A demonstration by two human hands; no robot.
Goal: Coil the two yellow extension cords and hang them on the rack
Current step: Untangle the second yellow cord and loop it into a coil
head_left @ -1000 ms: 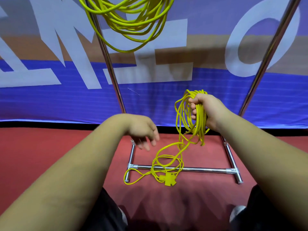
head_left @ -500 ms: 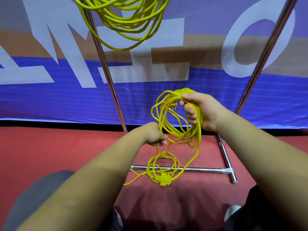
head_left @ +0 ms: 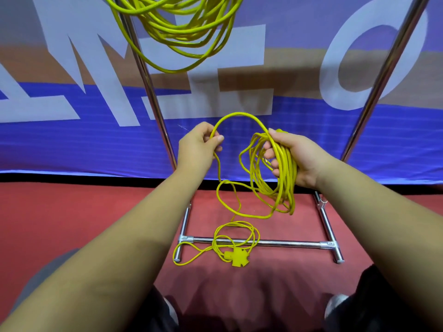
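Rack (head_left: 152, 97): round tubes are showing as bright polished metal, carrying thin highlights along their length. Base crossbar (head_left: 282, 243) is gleaming the same way, smooth. Held cord (head_left: 285, 164): jacket is reading as smooth yellow plastic or rubber, slightly glossy. Hung coil (head_left: 179, 32) is carrying the same sheen. Socket block (head_left: 237, 256) is looking like matt moulded yellow plastic. Banner (head_left: 72, 144) is showing a fine ribbed texture, faintly shiny. Floor covering (head_left: 72, 212) is appearing matt red, cloth-like.
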